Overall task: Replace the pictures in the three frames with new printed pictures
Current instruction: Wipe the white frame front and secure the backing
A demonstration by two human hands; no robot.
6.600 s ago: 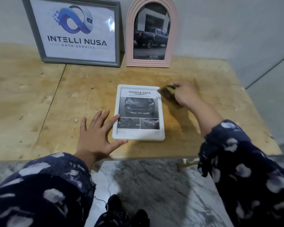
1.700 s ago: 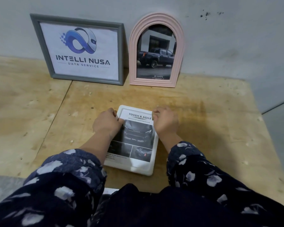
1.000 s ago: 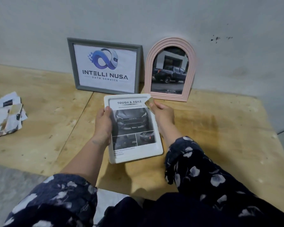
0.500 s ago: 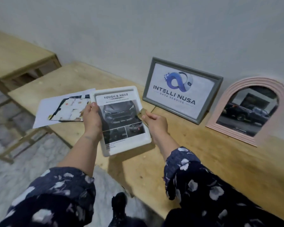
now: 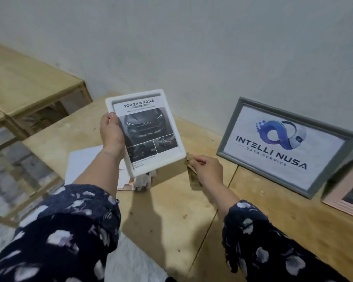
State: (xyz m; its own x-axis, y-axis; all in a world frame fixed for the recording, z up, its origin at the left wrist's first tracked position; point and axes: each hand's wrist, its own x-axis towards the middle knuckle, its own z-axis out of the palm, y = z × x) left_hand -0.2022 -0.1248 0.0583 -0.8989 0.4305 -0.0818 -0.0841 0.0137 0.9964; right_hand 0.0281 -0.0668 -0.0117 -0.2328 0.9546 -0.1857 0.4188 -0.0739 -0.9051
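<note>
My left hand (image 5: 111, 135) grips the left edge of a white frame (image 5: 172, 127) and holds it tilted above the wooden table (image 5: 171, 210). The frame shows a "TOUGH & AGILE" car print. My right hand (image 5: 207, 169), just right of the frame's lower corner, pinches a small brown cloth (image 5: 193, 176) and no longer touches the frame. A grey frame (image 5: 285, 145) with an "INTELLI NUSA" logo leans on the wall at the right. Only a corner of the pink arched frame (image 5: 346, 198) shows at the far right edge.
Loose printed sheets (image 5: 86, 165) lie on the table under the raised frame. A second, lower wooden table (image 5: 29, 86) stands at the left against the grey wall. Marble floor shows below the table edge.
The white frame went from lying flat to being lifted and carried leftward. My right hand has let go of it and dropped to the lower right with the cloth. The view swung left.
</note>
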